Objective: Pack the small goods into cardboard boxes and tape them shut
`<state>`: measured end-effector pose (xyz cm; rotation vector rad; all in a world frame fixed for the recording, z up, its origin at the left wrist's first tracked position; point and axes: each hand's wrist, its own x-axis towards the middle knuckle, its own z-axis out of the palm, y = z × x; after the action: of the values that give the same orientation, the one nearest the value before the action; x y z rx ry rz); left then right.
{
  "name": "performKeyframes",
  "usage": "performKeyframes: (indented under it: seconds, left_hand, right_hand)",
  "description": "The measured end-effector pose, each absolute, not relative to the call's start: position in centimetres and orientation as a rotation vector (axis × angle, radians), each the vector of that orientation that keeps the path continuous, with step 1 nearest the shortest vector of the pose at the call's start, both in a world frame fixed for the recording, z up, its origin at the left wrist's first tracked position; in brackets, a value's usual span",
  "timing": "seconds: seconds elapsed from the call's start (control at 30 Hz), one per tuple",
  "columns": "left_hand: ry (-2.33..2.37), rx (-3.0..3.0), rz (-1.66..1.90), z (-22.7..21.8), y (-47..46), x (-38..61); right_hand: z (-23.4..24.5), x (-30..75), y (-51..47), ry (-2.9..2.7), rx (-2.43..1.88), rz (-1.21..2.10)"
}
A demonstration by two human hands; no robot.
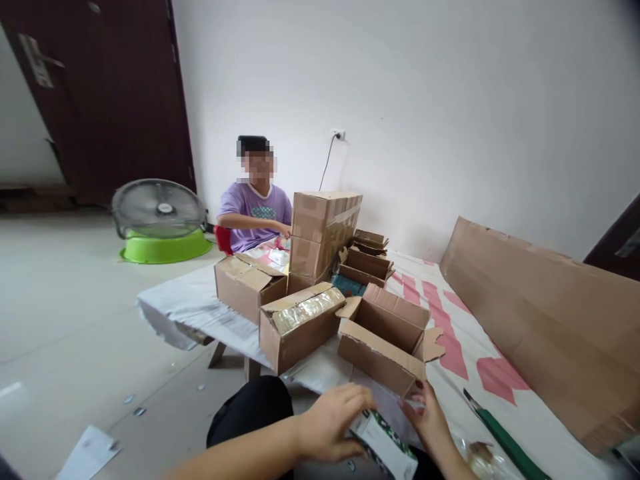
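Note:
My left hand [333,423] is closed around the end of a small white box with green and dark print [383,443], held above my lap. My right hand [427,420] is at the near right corner of an open cardboard box [380,350]. Its thumb and fingers are apart and its fingertips seem to touch that corner. The open box has its flaps spread, and its inside looks dark. Left of it lies a closed cardboard box [303,327] with shiny tape along its top. A green-handled utility knife [505,437] rests right of my right hand.
Another cardboard box [240,290] and a tall taped carton [320,237] stand on the cloth-covered table [193,300]. Behind them sits a person in a purple shirt [255,213]. A large flat cardboard piece [545,327] leans at right. A fan [163,217] stands on the floor.

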<state>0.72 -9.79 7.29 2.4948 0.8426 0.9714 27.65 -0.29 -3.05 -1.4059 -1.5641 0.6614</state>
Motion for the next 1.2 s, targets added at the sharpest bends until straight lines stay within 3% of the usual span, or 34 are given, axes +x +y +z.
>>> performKeyframes:
  seconds: [0.2, 0.43, 0.63, 0.87, 1.07, 1.2]
  left_hand:
    - [1.467, 2.169, 0.904, 3.9, -2.6, 1.8]
    - [1.753, 1.913, 1.062, 2.0, -0.1, 2.0]
    - [1.777, 1.499, 1.503, 2.4, 0.0, 1.5]
    - [1.894, 1.484, 1.515, 7.6, 3.2, 1.7]
    - [1.546, 1.546, 1.697, 7.7, 3.9, 1.6]
    - [1.591, 1.736, 1.647, 7.4, 4.1, 0.8]
  right_hand:
    - [-0.6, 25.9, 3.9, -1.718, -1.569, 0.520]
    - [-1.7, 24.6, 6.2, -1.766, -1.675, 0.510]
    - [-2.2, 23.9, 5.3, -1.666, -1.691, 0.456]
    - [-2.8, 23.8, 5.1, -1.490, -1.387, 0.425]
    - [-2.4, 24.0, 5.6, -1.445, -1.412, 0.604]
    - [-1.5, 22.8, 6.7, -1.448, -1.350, 0.680]
